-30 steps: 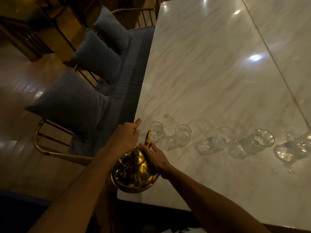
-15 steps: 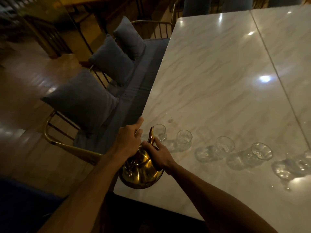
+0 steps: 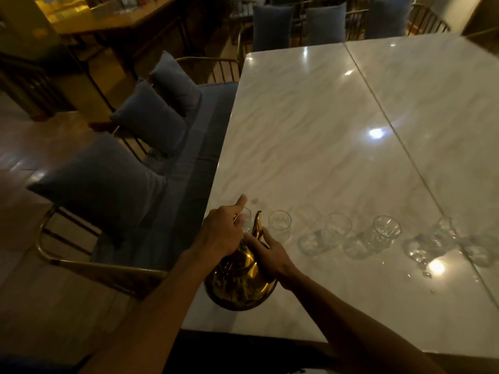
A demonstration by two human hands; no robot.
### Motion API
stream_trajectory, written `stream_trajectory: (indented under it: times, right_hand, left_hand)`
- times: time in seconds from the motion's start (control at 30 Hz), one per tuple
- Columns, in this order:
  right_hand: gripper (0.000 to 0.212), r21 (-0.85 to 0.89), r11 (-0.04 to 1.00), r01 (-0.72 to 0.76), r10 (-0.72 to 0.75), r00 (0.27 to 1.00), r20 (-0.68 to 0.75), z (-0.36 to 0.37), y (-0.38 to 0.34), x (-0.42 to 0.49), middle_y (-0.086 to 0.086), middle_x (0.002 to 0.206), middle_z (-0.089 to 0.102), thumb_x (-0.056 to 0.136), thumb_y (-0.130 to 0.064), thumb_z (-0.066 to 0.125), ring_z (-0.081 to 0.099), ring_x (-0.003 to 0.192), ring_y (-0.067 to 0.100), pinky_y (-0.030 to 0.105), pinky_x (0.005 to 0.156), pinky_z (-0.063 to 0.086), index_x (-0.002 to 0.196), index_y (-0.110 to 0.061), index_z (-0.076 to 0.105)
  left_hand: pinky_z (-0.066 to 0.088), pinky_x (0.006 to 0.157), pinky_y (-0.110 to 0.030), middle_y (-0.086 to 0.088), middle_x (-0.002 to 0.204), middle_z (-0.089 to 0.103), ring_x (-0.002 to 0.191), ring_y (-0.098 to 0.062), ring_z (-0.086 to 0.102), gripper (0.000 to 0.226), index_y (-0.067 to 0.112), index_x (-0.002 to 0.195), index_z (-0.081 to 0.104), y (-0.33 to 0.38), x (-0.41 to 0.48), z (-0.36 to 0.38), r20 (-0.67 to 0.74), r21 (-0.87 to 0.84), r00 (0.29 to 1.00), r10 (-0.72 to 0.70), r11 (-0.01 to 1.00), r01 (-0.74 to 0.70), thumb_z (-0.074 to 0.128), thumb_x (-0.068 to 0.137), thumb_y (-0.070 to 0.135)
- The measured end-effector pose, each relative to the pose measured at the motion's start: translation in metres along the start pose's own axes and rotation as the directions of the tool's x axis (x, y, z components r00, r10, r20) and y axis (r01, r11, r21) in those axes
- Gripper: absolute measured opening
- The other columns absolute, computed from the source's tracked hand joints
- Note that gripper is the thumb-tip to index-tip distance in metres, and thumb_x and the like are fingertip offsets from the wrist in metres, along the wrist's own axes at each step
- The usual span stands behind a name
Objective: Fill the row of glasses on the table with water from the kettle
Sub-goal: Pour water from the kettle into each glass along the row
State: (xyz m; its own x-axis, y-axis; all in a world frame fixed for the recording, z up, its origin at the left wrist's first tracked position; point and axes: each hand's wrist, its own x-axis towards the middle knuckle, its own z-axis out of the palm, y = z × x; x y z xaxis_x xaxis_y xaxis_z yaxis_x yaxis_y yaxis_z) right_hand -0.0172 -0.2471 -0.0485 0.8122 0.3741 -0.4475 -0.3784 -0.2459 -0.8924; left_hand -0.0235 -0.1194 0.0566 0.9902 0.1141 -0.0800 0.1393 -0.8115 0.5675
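A shiny gold kettle (image 3: pixel 240 282) stands near the table's near-left corner, its curved spout pointing up toward the glasses. My left hand (image 3: pixel 221 233) grips the kettle's handle at the top, index finger stretched forward. My right hand (image 3: pixel 270 255) is wrapped round the kettle's neck at the base of the spout. Several clear glasses run rightward in a row: the leftmost glass (image 3: pixel 246 221) is half hidden behind my left hand, then the second glass (image 3: pixel 280 228), a third glass (image 3: pixel 337 229), a fourth glass (image 3: pixel 386 230) and more at the far right (image 3: pixel 445 233).
The white marble table (image 3: pixel 310 136) has a seam running diagonally on the right. A blue bench with grey cushions (image 3: pixel 151 122) and a gold metal frame (image 3: pixel 81 265) runs along the table's left edge. More chairs stand beyond the far edge.
The view has tilted up, showing more of the table's far end. Both hands stay on the kettle, which remains by the leftmost glass.
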Motion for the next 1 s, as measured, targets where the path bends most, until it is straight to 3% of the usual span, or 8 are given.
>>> stream_trajectory:
  times: [0.03,0.13,0.27,0.43,0.57,0.63,0.77,1.0]
  right_hand:
    - [0.047,0.001,1.0,0.001,-0.001,1.0,-0.006,-0.004,0.001,-0.003,0.003,0.138,0.065,0.091,-0.068,0.057,0.061,0.124,0.027,0.052,0.108,0.047,0.133,-0.048,0.047]
    - [0.057,0.006,1.0,-0.011,0.011,1.0,-0.01,-0.019,0.008,-0.004,0.003,0.139,0.064,0.089,-0.071,0.057,0.062,0.12,0.025,0.048,0.107,0.048,0.136,-0.041,0.05]
    - [0.041,0.016,1.0,-0.023,0.023,0.999,0.028,-0.038,0.013,-0.004,0.002,0.129,0.064,0.094,-0.064,0.055,0.062,0.119,0.027,0.047,0.104,0.049,0.129,-0.044,0.047]
    - [0.054,0.019,0.999,-0.044,0.042,0.996,0.077,-0.056,0.023,0.004,0.005,0.131,0.066,0.092,-0.067,0.056,0.063,0.118,0.028,0.051,0.106,0.05,0.135,-0.033,0.053]
    - [0.06,0.022,0.998,-0.056,0.053,0.991,0.121,-0.07,0.028,0.01,0.005,0.132,0.065,0.092,-0.066,0.055,0.063,0.118,0.027,0.048,0.105,0.05,0.139,-0.029,0.052]
    - [0.058,0.017,0.998,-0.065,0.061,0.987,0.148,-0.072,0.031,0.013,0.003,0.128,0.066,0.09,-0.068,0.056,0.064,0.115,0.025,0.049,0.106,0.051,0.134,-0.03,0.055]
    - [0.04,0.041,0.995,-0.094,0.084,0.977,0.198,-0.077,0.034,0.018,0.0,0.117,0.068,0.091,-0.066,0.058,0.066,0.108,0.023,0.049,0.104,0.052,0.116,-0.035,0.058]
    - [0.038,0.05,0.99,-0.131,0.117,0.968,0.221,-0.078,0.036,0.025,0.001,0.114,0.069,0.089,-0.068,0.059,0.067,0.106,0.023,0.047,0.102,0.054,0.107,-0.034,0.059]
  left_hand:
    - [0.046,0.056,-0.018,-0.009,0.087,0.066,0.065,-0.011,0.06,0.048,0.03,0.145,0.032,0.003,0.001,0.003,0.008,0.0,1.0,0.003,1.0,-0.003,0.043,0.099,0.027]
    - [0.051,0.063,-0.022,-0.007,0.089,0.066,0.064,-0.009,0.057,0.049,0.031,0.145,0.031,0.011,0.003,0.013,0.021,0.017,1.0,0.012,1.0,-0.013,0.044,0.098,0.028]
    - [0.05,0.068,-0.02,-0.007,0.104,0.067,0.078,-0.01,0.061,0.048,0.03,0.145,0.031,0.023,0.01,0.028,0.028,0.033,0.999,-0.02,0.999,0.019,0.043,0.099,0.028]
    - [0.041,0.052,-0.016,-0.004,0.09,0.066,0.061,-0.008,0.057,0.048,0.029,0.145,0.031,0.04,0.019,0.04,0.066,0.043,0.994,-0.086,0.996,0.083,0.043,0.099,0.026]
    - [0.041,0.051,-0.018,0.001,0.088,0.063,0.061,-0.009,0.055,0.048,0.032,0.144,0.031,0.051,0.027,0.05,0.067,0.078,0.988,-0.139,0.988,0.134,0.043,0.099,0.025]
    - [0.044,0.057,-0.018,-0.004,0.107,0.065,0.073,-0.011,0.061,0.048,0.031,0.144,0.033,0.053,0.028,0.054,0.068,0.083,0.984,-0.167,0.983,0.161,0.045,0.098,0.025]
    - [0.048,0.088,-0.029,-0.003,0.138,0.053,0.111,-0.019,0.059,0.046,0.029,0.142,0.038,0.05,0.034,0.058,0.055,0.105,0.977,-0.208,0.974,0.202,0.048,0.097,0.026]
    - [0.048,0.091,-0.03,-0.005,0.139,0.051,0.11,-0.019,0.06,0.046,0.033,0.141,0.038,0.049,0.045,0.056,0.082,0.137,0.961,-0.264,0.958,0.252,0.047,0.097,0.029]
